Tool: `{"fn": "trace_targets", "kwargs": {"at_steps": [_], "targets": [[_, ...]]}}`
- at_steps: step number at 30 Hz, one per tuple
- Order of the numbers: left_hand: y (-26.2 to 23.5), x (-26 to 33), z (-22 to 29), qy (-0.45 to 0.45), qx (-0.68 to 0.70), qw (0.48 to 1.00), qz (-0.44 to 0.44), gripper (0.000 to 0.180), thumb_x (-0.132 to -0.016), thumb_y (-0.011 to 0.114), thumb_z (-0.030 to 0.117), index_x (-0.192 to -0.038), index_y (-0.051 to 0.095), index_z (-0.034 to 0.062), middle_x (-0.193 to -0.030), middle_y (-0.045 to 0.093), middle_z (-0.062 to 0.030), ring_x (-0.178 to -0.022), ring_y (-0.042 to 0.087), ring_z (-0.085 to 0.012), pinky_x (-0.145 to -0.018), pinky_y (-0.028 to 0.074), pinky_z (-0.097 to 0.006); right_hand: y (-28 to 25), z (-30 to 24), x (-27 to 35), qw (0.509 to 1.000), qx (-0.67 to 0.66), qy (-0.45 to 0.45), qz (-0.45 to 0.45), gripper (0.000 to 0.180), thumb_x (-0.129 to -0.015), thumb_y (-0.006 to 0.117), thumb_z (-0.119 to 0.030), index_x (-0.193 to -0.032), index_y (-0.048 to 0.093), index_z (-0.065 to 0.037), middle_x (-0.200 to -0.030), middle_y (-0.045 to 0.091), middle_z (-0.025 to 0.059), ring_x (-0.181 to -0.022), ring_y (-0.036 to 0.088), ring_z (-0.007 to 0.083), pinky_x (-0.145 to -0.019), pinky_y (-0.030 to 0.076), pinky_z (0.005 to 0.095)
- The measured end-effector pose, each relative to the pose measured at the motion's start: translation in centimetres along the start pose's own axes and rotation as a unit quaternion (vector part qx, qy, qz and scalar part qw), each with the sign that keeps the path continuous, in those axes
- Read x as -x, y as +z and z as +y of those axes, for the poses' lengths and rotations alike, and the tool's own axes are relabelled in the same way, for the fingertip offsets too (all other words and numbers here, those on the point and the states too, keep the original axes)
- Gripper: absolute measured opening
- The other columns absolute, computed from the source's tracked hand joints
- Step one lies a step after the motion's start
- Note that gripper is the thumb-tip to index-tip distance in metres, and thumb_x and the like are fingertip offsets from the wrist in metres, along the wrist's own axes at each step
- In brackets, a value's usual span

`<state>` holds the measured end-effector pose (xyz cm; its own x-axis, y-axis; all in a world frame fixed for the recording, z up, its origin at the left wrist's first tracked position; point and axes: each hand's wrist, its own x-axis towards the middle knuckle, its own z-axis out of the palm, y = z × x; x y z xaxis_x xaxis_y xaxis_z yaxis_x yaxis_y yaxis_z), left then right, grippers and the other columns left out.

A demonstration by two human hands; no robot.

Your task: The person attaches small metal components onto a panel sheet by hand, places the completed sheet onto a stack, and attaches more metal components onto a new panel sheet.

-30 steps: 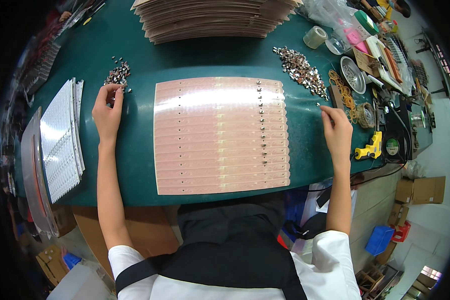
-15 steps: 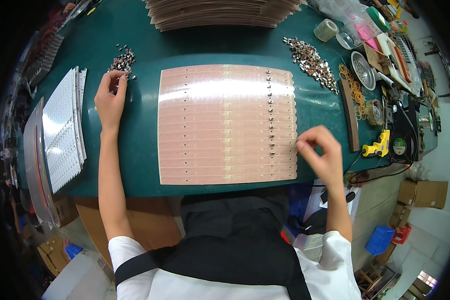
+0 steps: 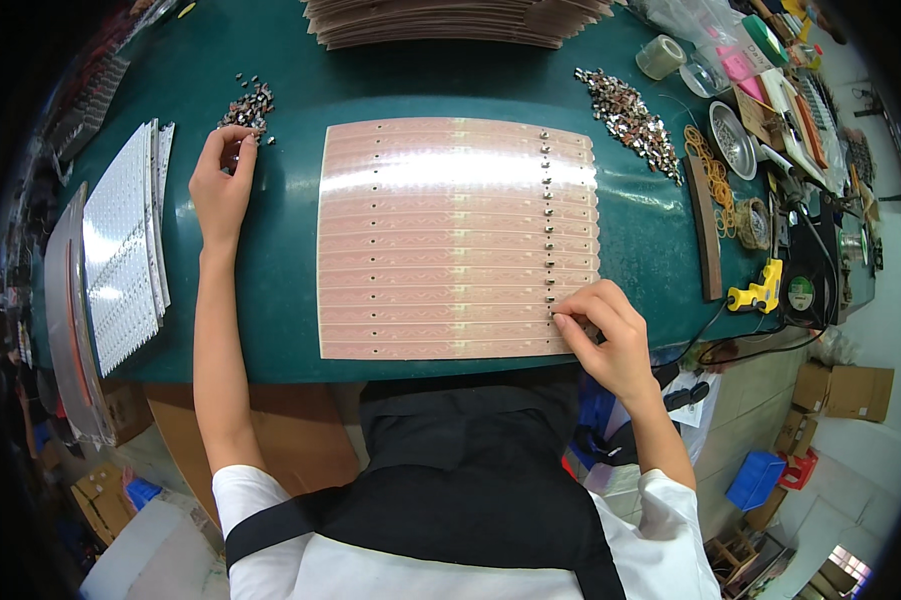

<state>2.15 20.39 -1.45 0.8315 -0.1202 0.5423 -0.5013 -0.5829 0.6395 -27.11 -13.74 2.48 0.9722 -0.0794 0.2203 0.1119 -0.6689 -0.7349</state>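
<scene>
A pale pink panel (image 3: 420, 240), divided into several narrow horizontal strips, lies flat before me. Small shiny metal pieces (image 3: 548, 231) stand in a column along its right part; small dark holes run down its left part. At the lower end of that column, my right hand (image 3: 610, 340) pinches a small metal piece (image 3: 554, 316) against the panel, its fingers hiding part of it. My left hand (image 3: 220, 190) has its fingers curled together at the near edge of a small pile of metal pieces (image 3: 252, 106); what its fingertips hold is hidden.
A larger heap of metal pieces (image 3: 630, 120) lies beyond the panel's right corner. A stack of panels (image 3: 460, 22) stands at the back. White perforated sheets (image 3: 125, 250) lean at the left. On the right are a wooden bar (image 3: 703, 230), a metal bowl (image 3: 732, 140) and a yellow glue gun (image 3: 758, 288).
My right hand has moved left from beside the panel onto the lower end of its metal-piece column. My left hand stays at the small pile. The whole view has shifted slightly.
</scene>
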Motion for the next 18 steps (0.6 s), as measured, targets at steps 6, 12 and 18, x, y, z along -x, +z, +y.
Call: {"fn": "trace_targets", "kwargs": {"at_steps": [6, 12, 18], "targets": [[-0.07, 0.02, -0.09, -0.005, -0.004, 1.0, -0.007, 0.01, -0.092, 0.065, 0.012, -0.098, 0.068, 0.0054, -0.086, 0.069, -0.0012, -0.076, 0.062, -0.0073, -0.066, 0.048, -0.022, -0.19, 0.15, -0.11, 0.999, 0.015, -0.028, -0.02, 0.013, -0.075, 0.072, 0.003, -0.085, 0.064, -0.001, -0.081, 0.06, 0.0084, -0.075, 0.058, 0.0254, -0.066, 0.047, 0.0341], [-0.05, -0.04, -0.1, -0.007, -0.006, 1.0, -0.006, 0.01, -0.092, 0.066, 0.012, -0.098, 0.068, 0.0053, -0.085, 0.069, -0.0014, -0.076, 0.062, -0.0073, -0.067, 0.048, -0.022, -0.1, -0.15, -0.18, 0.999, 0.015, -0.04, 0.001, 0.014, -0.074, 0.071, 0.005, -0.085, 0.063, 0.0, -0.082, 0.06, 0.0093, -0.075, 0.058, 0.0269, -0.066, 0.047, 0.0353], [-0.06, -0.05, -0.12, -0.007, -0.001, 1.0, -0.007, 0.01, -0.092, 0.066, 0.012, -0.098, 0.067, 0.0045, -0.086, 0.069, -0.0016, -0.076, 0.062, -0.0076, -0.068, 0.049, -0.023, -0.29, 0.0, -0.33, 0.997, 0.044, -0.06, -0.016, 0.016, -0.073, 0.072, 0.005, -0.085, 0.063, -0.001, -0.081, 0.059, 0.0097, -0.076, 0.059, 0.0271, -0.067, 0.048, 0.0356]]}}
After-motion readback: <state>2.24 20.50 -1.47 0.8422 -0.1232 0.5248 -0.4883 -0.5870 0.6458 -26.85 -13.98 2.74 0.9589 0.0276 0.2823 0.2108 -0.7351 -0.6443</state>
